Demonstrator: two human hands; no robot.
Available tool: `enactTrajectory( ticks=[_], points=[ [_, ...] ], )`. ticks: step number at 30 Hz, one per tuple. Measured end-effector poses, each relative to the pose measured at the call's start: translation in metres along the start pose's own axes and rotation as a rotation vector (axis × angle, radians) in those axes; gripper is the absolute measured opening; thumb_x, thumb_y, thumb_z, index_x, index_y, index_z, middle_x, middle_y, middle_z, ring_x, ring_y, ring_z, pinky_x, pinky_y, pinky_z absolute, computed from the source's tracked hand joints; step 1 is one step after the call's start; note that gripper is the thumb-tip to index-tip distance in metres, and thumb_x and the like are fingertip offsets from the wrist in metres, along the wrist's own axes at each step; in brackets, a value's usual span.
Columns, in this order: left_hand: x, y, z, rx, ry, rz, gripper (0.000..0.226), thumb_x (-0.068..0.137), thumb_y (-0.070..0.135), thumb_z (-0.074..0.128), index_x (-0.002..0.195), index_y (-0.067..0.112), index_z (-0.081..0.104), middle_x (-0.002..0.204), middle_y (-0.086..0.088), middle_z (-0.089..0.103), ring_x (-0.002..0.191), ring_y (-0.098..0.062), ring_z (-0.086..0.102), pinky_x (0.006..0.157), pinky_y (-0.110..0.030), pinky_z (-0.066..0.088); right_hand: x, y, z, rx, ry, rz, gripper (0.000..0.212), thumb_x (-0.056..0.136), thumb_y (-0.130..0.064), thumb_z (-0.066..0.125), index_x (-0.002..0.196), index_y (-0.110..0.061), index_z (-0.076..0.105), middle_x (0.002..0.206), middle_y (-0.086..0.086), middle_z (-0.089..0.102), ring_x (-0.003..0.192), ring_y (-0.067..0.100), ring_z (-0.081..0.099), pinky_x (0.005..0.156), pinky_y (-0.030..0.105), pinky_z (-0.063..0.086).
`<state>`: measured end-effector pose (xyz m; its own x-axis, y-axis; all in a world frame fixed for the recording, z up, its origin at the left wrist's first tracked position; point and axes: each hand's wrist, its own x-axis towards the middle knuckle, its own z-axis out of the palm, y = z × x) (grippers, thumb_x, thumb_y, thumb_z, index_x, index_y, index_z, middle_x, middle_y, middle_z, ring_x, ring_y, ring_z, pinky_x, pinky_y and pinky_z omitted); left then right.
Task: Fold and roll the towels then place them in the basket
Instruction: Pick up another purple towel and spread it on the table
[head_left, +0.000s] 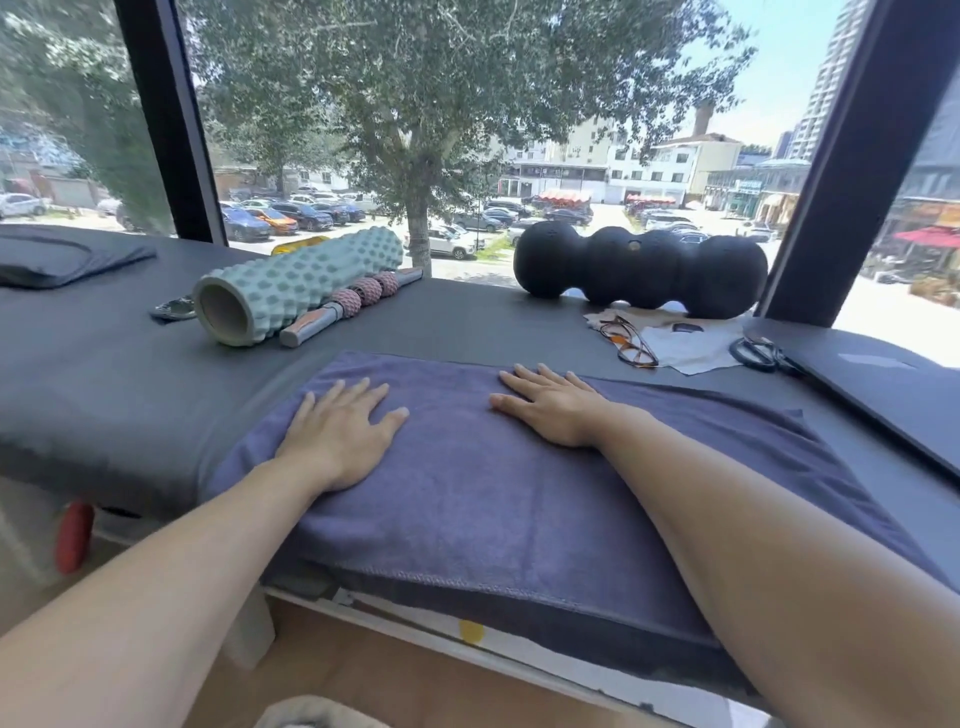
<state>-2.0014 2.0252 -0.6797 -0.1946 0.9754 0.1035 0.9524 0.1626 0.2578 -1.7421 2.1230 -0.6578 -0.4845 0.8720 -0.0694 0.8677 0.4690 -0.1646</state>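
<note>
Grey padding is covering the bench, and the purple towel is lying across its near part, with its near edge hanging over the front. Your left hand and right hand are both pressing flat on it, fingers straight, grasping nothing. If you are pushing unevenly, the cloth may be sliding off the front, I think. On the far right the glasses and scissors are lying near the towel; a wide fold could be catching them. The basket is not showing.
</note>
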Motion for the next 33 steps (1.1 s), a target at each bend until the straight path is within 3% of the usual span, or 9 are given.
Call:
enactTrajectory(
  ticks=[12, 17, 20, 22, 26, 29, 31, 33],
  points=[
    [0.009, -0.009, -0.003, 0.058, -0.107, 0.017, 0.073, 0.095, 0.073, 0.02, 0.159, 0.038, 0.015, 0.168, 0.014, 0.005, 0.155, -0.014, 0.0, 0.125, -0.046, -0.001, -0.114, 0.18, -0.024, -0.031, -0.002, 0.414, 0.074, 0.095, -0.075, 0.017, 0.16, -0.041, 0.007, 0.169, -0.012, 0.002, 0.156, 0.017, -0.004, 0.126, 0.045, -0.002],
    [0.009, 0.003, -0.012, 0.139, -0.072, 0.062, 0.062, 0.102, 0.059, 0.027, 0.158, 0.032, 0.023, 0.168, 0.008, 0.013, 0.155, -0.017, 0.007, 0.125, -0.049, 0.004, -0.138, 0.205, -0.026, 0.054, 0.135, 0.518, 0.068, 0.102, -0.064, 0.024, 0.159, -0.028, 0.026, 0.168, -0.001, 0.016, 0.156, 0.02, 0.008, 0.127, 0.041, 0.005],
    [-0.005, 0.051, -0.018, 0.134, 0.022, 0.263, 0.054, 0.104, 0.044, 0.036, 0.155, 0.027, 0.033, 0.165, 0.004, 0.026, 0.154, -0.016, 0.016, 0.125, -0.044, 0.009, -0.139, 0.207, -0.027, 0.185, 0.277, 0.53, 0.049, 0.109, -0.041, 0.03, 0.139, -0.014, 0.057, 0.154, 0.012, 0.045, 0.145, 0.027, 0.038, 0.119, 0.034, 0.025],
    [-0.035, 0.11, -0.012, 0.065, 0.043, 0.491, 0.06, 0.101, 0.055, 0.037, 0.154, 0.028, 0.036, 0.163, 0.005, 0.031, 0.153, -0.013, 0.018, 0.126, -0.038, 0.009, -0.136, 0.209, -0.03, 0.3, 0.392, 0.579, 0.036, 0.108, -0.029, 0.039, 0.11, -0.009, 0.068, 0.133, 0.016, 0.063, 0.128, 0.032, 0.054, 0.103, 0.034, 0.038],
    [-0.123, 0.241, 0.03, -0.015, -0.033, 0.933, 0.07, 0.096, 0.065, 0.043, 0.154, 0.027, 0.035, 0.164, 0.003, 0.029, 0.154, -0.015, 0.015, 0.126, -0.04, 0.003, -0.13, 0.217, -0.033, 0.477, 0.506, 0.683, 0.022, 0.092, -0.016, 0.064, 0.113, -0.02, 0.072, 0.12, 0.004, 0.07, 0.117, 0.027, 0.062, 0.108, 0.036, 0.045],
    [-0.166, 0.306, 0.069, -0.048, -0.083, 1.03, 0.077, 0.091, 0.054, 0.06, 0.154, 0.02, 0.033, 0.163, -0.006, 0.029, 0.152, -0.025, 0.017, 0.124, -0.052, 0.002, -0.121, 0.23, -0.032, 0.495, 0.526, 0.736, 0.027, 0.081, -0.021, 0.079, 0.106, -0.027, 0.069, 0.118, 0.007, 0.071, 0.111, 0.028, 0.065, 0.104, 0.038, 0.049],
    [-0.175, 0.322, 0.087, -0.085, -0.035, 1.038, 0.076, 0.088, 0.047, 0.068, 0.151, 0.018, 0.038, 0.16, -0.007, 0.034, 0.151, -0.029, 0.021, 0.122, -0.058, 0.003, -0.122, 0.226, -0.037, 0.424, 0.496, 0.791, 0.035, 0.082, -0.027, 0.079, 0.114, -0.018, 0.068, 0.119, 0.009, 0.069, 0.11, 0.03, 0.063, 0.099, 0.035, 0.05],
    [-0.177, 0.324, 0.097, -0.149, 0.003, 1.038, 0.065, 0.09, 0.043, 0.067, 0.146, 0.019, 0.046, 0.157, -0.004, 0.04, 0.15, -0.03, 0.026, 0.121, -0.058, 0.004, -0.123, 0.222, -0.043, 0.356, 0.421, 0.846, 0.036, 0.087, -0.032, 0.074, 0.109, -0.005, 0.065, 0.107, 0.012, 0.067, 0.094, 0.029, 0.06, 0.083, 0.032, 0.048]
  ],
)
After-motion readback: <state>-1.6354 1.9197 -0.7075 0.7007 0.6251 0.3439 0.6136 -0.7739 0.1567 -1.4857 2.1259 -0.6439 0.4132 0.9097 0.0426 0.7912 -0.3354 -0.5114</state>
